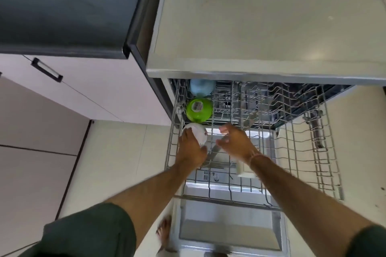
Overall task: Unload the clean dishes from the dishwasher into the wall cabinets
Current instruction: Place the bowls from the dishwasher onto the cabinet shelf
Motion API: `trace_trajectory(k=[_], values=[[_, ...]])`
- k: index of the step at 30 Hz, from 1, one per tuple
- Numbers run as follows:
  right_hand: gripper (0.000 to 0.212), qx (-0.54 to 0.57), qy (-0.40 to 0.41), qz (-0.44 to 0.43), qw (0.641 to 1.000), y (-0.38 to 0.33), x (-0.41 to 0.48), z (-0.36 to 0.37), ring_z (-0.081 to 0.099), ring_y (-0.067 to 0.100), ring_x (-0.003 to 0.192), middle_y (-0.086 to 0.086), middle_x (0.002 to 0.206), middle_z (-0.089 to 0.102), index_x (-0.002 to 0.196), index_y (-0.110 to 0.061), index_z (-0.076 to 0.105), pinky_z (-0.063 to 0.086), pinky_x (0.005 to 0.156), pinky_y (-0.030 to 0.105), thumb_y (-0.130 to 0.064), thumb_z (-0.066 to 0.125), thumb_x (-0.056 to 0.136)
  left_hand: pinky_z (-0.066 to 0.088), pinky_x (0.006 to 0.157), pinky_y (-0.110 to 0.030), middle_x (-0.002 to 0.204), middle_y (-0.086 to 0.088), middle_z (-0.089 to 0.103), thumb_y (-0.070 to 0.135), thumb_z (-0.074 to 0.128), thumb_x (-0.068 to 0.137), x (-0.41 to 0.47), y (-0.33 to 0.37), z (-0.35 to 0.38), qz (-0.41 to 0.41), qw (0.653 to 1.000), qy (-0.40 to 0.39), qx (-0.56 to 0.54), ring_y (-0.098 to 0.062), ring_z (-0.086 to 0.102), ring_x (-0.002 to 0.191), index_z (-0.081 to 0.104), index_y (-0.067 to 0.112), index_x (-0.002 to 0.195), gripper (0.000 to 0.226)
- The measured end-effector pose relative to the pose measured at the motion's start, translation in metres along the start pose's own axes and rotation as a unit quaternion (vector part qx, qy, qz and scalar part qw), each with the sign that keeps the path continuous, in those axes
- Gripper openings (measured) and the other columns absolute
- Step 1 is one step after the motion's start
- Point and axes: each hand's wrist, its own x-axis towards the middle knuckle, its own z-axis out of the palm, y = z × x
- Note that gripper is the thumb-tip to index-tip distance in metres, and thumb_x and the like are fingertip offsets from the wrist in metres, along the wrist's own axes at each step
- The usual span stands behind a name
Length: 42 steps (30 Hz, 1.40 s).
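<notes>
head view: along the left edge of the pulled-out wire rack (229, 199) 3 cups sit in a row, blue cup (202, 87) farthest, green cup (199, 109) in the middle, white cup (199, 133) nearest. the left hand (191, 148) curls its fingers over the white cup. just right of it, the right hand (236, 142) hovers above the rack, fingers loosely spread, holding nothing.

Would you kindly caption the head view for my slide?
Unloading: left hand grips a white cup in the rack, right hand open beside it, green cup and blue cup behind.
</notes>
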Motion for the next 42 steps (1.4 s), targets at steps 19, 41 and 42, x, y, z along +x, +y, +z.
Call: trace_trajectory(k=[19, 41, 42], values=[[0.11, -0.321, 0.059, -0.13, 0.936, -0.019, 0.166, 0.037, 0.028, 0.039, 0.137, 0.014, 0.15, 0.033, 0.15, -0.017, 0.022, 0.025, 0.108, 0.059, -0.053, 0.082, 0.065, 0.029, 0.115, -0.045, 0.155, -0.023, 0.021, 0.051, 0.071, 0.078, 0.047, -0.015, 0.04, 0.017, 0.969, 0.004, 0.248, -0.04, 0.022, 0.143, 0.009, 0.001, 0.152, 0.109], [0.108, -0.168, 0.077, -0.089, 0.979, -0.075, 0.037, -0.033, 0.045, 0.028, 0.121, 0.011, 0.135, 0.033, 0.143, -0.02, 0.029, 0.043, 0.105, 0.034, -0.054, 0.086, 0.058, 0.053, 0.094, -0.037, 0.137, -0.002, 0.034, 0.059, 0.077, 0.064, -0.048, 0.006, -0.049, 0.078, 0.991, 0.084, 0.065, -0.022, 0.041, 0.121, 0.021, 0.028, 0.148, 0.105], [0.108, -0.159, 0.079, -0.089, 0.98, -0.083, 0.022, -0.036, 0.044, 0.029, 0.121, 0.011, 0.136, 0.033, 0.143, -0.019, 0.031, 0.043, 0.105, 0.035, -0.053, 0.087, 0.057, 0.053, 0.093, -0.035, 0.138, -0.001, 0.033, 0.059, 0.077, 0.064, -0.06, 0.005, -0.062, 0.076, 0.992, 0.086, 0.059, -0.021, 0.04, 0.121, 0.02, 0.028, 0.148, 0.106]])
